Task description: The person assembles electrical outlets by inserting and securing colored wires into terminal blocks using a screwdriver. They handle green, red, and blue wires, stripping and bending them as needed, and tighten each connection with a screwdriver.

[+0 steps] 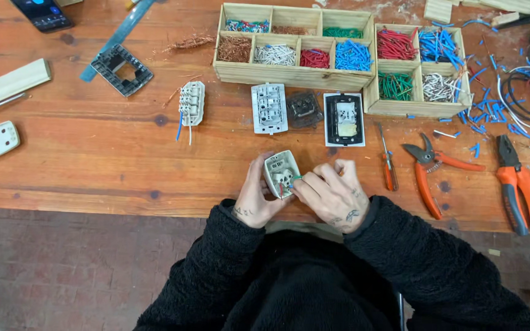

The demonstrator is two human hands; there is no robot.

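Observation:
My left hand (pixel 254 199) grips a small white electrical socket module (pixel 281 173), open side up, just above the near edge of the wooden workbench (pixel 105 153). My right hand (pixel 332 193) pinches short coloured wires (pixel 291 182) at the module's lower right corner; green and red ends show there. Both sleeves are black fleece.
Behind the hands lie a white socket insert (pixel 268 108), a dark module (pixel 303 109) and a black-framed plate (pixel 344 119). Two wooden trays (pixel 294 75) (pixel 417 108) hold sorted wire pieces. A screwdriver (pixel 388 165), orange cutters (pixel 427 171) and pliers (pixel 519 187) lie at right.

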